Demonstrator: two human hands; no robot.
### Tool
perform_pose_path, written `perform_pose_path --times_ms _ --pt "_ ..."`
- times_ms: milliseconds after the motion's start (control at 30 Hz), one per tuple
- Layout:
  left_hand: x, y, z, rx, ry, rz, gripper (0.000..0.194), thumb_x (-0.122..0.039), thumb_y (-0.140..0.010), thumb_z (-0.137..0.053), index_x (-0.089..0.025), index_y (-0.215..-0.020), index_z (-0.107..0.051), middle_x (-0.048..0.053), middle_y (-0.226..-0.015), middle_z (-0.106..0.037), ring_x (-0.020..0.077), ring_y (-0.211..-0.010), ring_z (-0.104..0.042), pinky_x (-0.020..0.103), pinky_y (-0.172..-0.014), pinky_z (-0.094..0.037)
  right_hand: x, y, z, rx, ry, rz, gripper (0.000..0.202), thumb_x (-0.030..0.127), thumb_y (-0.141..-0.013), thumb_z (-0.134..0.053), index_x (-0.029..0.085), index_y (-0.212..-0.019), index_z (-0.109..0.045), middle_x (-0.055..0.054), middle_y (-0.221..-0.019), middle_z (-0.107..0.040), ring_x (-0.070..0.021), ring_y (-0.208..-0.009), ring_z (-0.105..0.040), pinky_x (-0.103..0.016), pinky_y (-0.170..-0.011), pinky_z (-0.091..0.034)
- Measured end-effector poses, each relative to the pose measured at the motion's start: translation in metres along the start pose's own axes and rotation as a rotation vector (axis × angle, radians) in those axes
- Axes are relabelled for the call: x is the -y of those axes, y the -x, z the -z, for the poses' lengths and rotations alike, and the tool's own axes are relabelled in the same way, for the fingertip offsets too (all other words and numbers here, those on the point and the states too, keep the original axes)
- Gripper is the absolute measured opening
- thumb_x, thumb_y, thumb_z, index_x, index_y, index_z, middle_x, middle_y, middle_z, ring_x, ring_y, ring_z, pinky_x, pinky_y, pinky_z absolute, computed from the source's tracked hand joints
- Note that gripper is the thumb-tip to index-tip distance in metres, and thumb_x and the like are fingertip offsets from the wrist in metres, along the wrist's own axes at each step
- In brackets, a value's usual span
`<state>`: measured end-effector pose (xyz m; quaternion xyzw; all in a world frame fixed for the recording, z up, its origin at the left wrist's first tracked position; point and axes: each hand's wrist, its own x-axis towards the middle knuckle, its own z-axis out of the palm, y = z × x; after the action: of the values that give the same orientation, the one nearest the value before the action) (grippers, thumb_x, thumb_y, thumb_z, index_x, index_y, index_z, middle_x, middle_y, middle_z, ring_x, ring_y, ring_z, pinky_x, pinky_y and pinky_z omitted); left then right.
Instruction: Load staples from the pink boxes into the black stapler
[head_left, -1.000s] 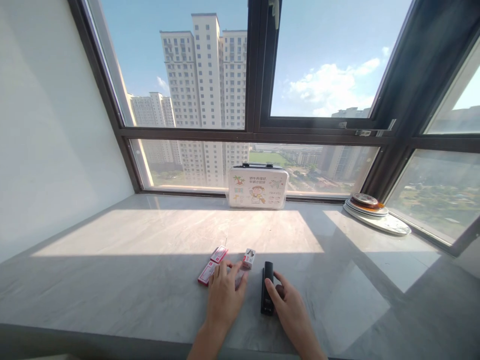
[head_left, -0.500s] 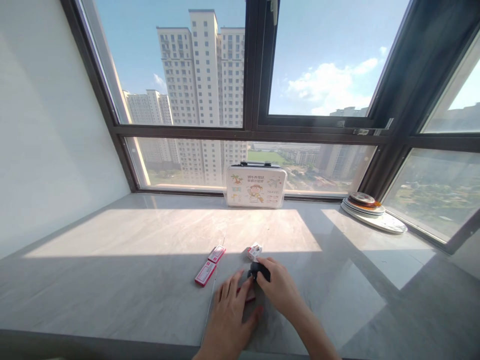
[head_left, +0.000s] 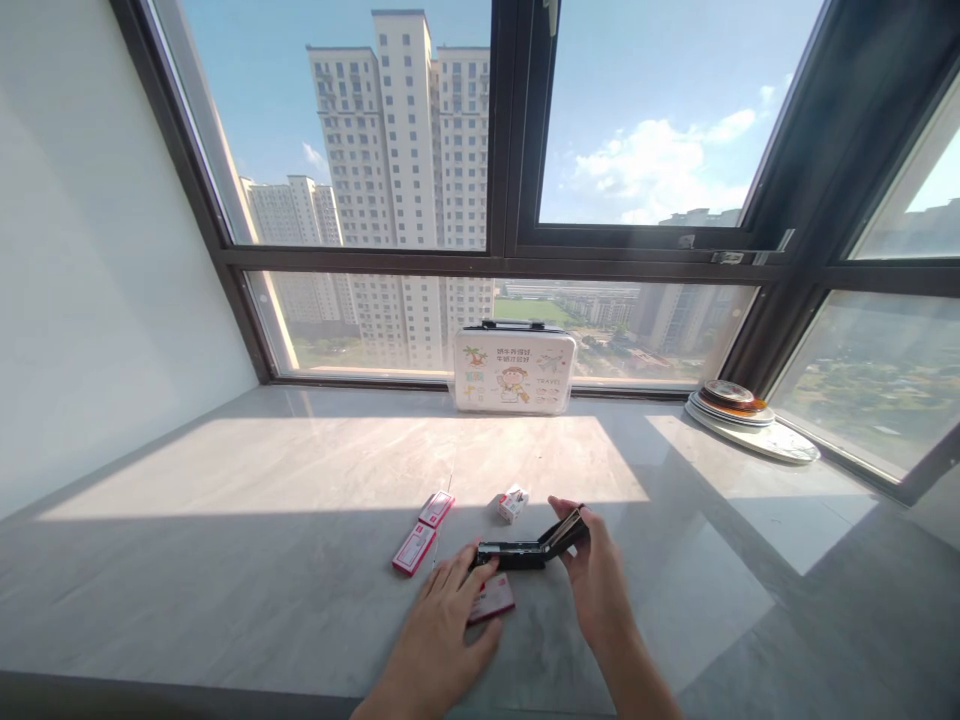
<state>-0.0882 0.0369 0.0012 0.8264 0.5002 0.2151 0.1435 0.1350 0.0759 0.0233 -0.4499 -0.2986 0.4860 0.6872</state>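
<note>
A black stapler [head_left: 514, 555] lies swung wide open, its long part low over the sill and its other arm angled up to the right. My right hand [head_left: 596, 570] grips the raised arm between thumb and fingers. At the opposite end, the fingers of my left hand [head_left: 454, 600] hold the stapler's left tip, with the thumb spread apart. Partly under that hand is a flat red-and-white box [head_left: 493, 597]. Two similar boxes, a nearer one [head_left: 414, 550] and a farther one [head_left: 436, 508], lie end to end on the left. Beyond the stapler sits a small white-and-red box [head_left: 513, 503].
The grey marble-look sill [head_left: 225, 590] runs up to a dark-framed window. A white printed case with a black handle [head_left: 514, 372] stands against the glass. Stacked plates [head_left: 731, 410] occupy the right corner. A white wall [head_left: 97, 250] bounds the left side.
The stapler has swung open, its arm now spread to the right. My right hand has moved right with that arm. More of the flat box under my left hand shows.
</note>
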Motion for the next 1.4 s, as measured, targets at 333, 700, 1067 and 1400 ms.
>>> perform_pose_path --times_ms 333,700,1067,1400 --pt "0.002 -0.003 -0.002 -0.057 0.151 0.029 0.027 -0.032 -0.081 -0.069 -0.027 -0.106 -0.063 0.005 -0.156 -0.042 0.0289 -0.144 -0.037 0.047 -0.121 -0.029 -0.012 0.041 0.055 0.203 0.665 -0.226 0.050 0.067 -0.088 -0.050 0.020 -0.096 -0.067 -0.003 -0.079 -0.068 -0.0126 -0.042 -0.053 -0.025 -0.038 -0.037" --pt "0.009 0.000 0.014 -0.021 0.313 0.085 0.029 -0.029 -0.074 -0.078 -0.027 -0.100 -0.067 0.003 -0.153 -0.046 0.0264 -0.141 -0.042 0.038 -0.117 -0.035 -0.025 0.042 0.022 0.380 1.111 0.077 0.033 0.041 -0.094 -0.050 0.020 -0.071 -0.060 -0.001 -0.064 -0.064 -0.0166 -0.061 -0.057 -0.025 -0.054 -0.031" --pt "0.006 0.003 0.017 -0.024 0.285 0.050 0.040 -0.031 -0.076 -0.077 -0.030 -0.113 -0.066 0.004 -0.153 -0.045 0.0274 -0.140 -0.043 0.043 -0.117 -0.034 0.003 0.033 0.053 0.310 1.205 0.201 0.032 0.045 -0.095 -0.048 0.021 -0.079 -0.060 -0.001 -0.068 -0.065 -0.0187 -0.064 -0.059 -0.027 -0.060 -0.035" --pt "0.002 0.000 0.015 -0.034 0.200 0.031 0.031 -0.035 -0.079 -0.075 -0.032 -0.109 -0.069 0.002 -0.150 -0.050 0.0278 -0.139 -0.044 0.043 -0.116 -0.036 -0.010 0.035 -0.018 0.397 0.874 0.117 0.042 0.052 -0.095 -0.045 0.018 -0.097 -0.071 -0.005 -0.069 -0.070 -0.0195 -0.059 -0.062 -0.027 -0.054 -0.040"
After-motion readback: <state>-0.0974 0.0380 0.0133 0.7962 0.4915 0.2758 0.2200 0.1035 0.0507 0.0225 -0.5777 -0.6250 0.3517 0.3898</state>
